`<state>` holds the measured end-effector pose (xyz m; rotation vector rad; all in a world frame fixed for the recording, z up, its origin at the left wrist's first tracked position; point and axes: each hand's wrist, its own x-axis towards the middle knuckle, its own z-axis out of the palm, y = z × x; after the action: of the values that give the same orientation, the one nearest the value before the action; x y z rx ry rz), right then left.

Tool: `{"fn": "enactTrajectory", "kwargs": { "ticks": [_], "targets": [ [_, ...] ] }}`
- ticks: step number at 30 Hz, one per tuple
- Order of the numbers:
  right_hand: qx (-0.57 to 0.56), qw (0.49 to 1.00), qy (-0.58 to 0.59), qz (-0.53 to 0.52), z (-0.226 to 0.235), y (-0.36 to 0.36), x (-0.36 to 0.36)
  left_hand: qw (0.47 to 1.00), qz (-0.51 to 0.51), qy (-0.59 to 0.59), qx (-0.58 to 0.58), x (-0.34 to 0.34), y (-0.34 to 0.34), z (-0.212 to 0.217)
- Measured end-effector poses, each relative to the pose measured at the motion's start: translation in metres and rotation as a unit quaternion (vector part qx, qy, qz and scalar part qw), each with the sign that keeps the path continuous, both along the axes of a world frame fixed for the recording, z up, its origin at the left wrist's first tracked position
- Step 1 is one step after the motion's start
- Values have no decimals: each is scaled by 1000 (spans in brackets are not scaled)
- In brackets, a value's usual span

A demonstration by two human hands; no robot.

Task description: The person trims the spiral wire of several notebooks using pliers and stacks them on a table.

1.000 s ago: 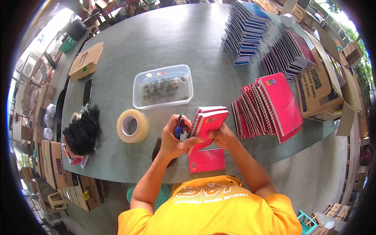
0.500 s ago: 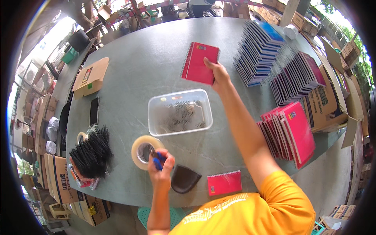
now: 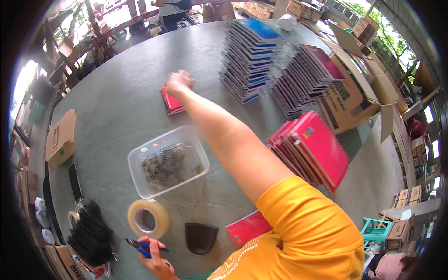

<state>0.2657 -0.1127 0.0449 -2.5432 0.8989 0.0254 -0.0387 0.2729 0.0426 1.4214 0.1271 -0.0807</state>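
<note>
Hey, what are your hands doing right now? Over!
Right hand pressing on red notebook. Left hand gripping blue-handled pliers beside tape roll. Nothing blocking.

The right arm stretches far out toward 12 o'clock, elbow nearly straight, in a yellow short sleeve. The right hand [image 3: 179, 80] is palm down with knuckles up and fingers curled. The left hand [image 3: 156, 261] sits low and close to the body at 7 o'clock, fingers closed in a grip, forearm barely showing.
</note>
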Motion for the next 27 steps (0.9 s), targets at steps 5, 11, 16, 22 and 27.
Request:
{"fn": "enactTrajectory", "kwargs": {
  "ticks": [5, 11, 16, 22, 27],
  "targets": [
    [-239, 930, -98, 260, 197, 40, -51, 981, -174, -19, -88, -7, -55, 26],
    [-207, 897, -128, 368, 297, 21, -258, 945, -321, 66, 0, -47, -69, 9],
    [-325, 867, 8, 377, 212, -22, -379, 876, -439, -113, 164, -55, -88, -10],
    [-254, 857, -230, 384, 172, 33, -448, 887, -390, -91, 230, -51, -89, -33],
    [25, 919, -156, 361, 23, 112, -463, 916, -368, -7, 158, -41, -96, -18]
  ]
}}
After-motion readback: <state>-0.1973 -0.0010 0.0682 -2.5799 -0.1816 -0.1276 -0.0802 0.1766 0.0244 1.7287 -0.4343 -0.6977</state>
